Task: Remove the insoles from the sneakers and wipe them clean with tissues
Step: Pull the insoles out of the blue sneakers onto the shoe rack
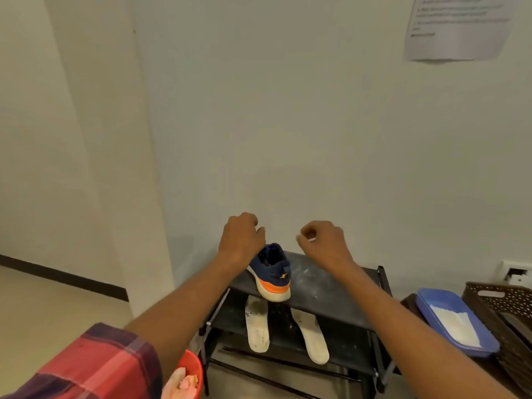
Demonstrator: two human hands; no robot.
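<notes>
Only one sneaker (273, 272) is visible here, navy with an orange and white sole, sitting on the top shelf of a small black rack (331, 289) pushed up against the wall. Its heel faces the camera and hangs slightly over the shelf's front edge.

Two insoles (257, 326) are out already. Both are whitish and pretty grubby, lying side by side but apart on the shelf below, toes pointing toward the camera.

The left hand (241, 240) hovers over the front of the sneaker with fingers curled down; can't tell if it's actually gripping the shoe or only touching it. The right hand (322, 240) is up in the air just right of the sneaker, well apart from the left one, fingers loosely curled in with nothing clearly in them.

Off to the right there's one blue tray (431, 303) with a stack of white tissues (454, 326) in it, and next to that one brown woven basket (495, 300). One red bucket (190, 367) sits bottom left with pale crumpled stuff inside. One sheet of paper (457, 27) is stuck on the wall, top right, text too blurry to read.
</notes>
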